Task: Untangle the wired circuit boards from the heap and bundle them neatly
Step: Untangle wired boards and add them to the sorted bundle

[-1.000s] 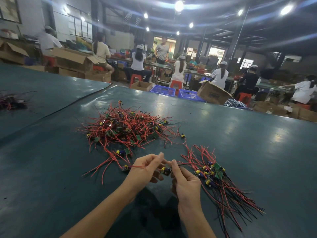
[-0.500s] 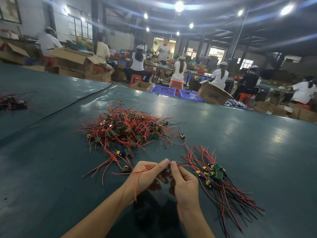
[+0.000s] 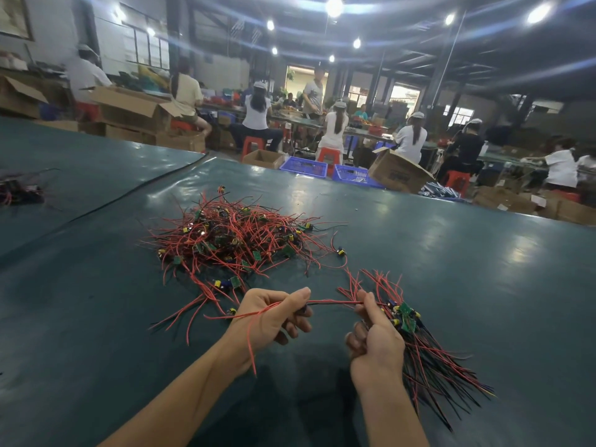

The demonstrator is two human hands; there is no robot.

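"Between your two hands, you're holding one red wire [image 3: 332, 302] level above the table [image 3: 467, 253]. Why so straight?"

"You're holding it taut so its loose tails are hanging free instead of looping round anything. Your left hand [image 3: 274, 317] is pinching it between thumb and forefinger, the other fingers curling loosely underneath, and the tails are draping over your wrist."

"And your right hand [image 3: 375, 337]?"

"It's pinching the far end, thumb against fingertips, the rest curling in. You're holding it just beside the bundle [image 3: 429, 356], I'd judge so that the piece is going down with its wires lying the same way as the others. Whether that hand is also touching the bundle, I can't tell."

"You're leaving the heap [image 3: 238, 240] apart, farther from you and to the left."

"Likely so that sorted and tangled pieces aren't getting mixed."
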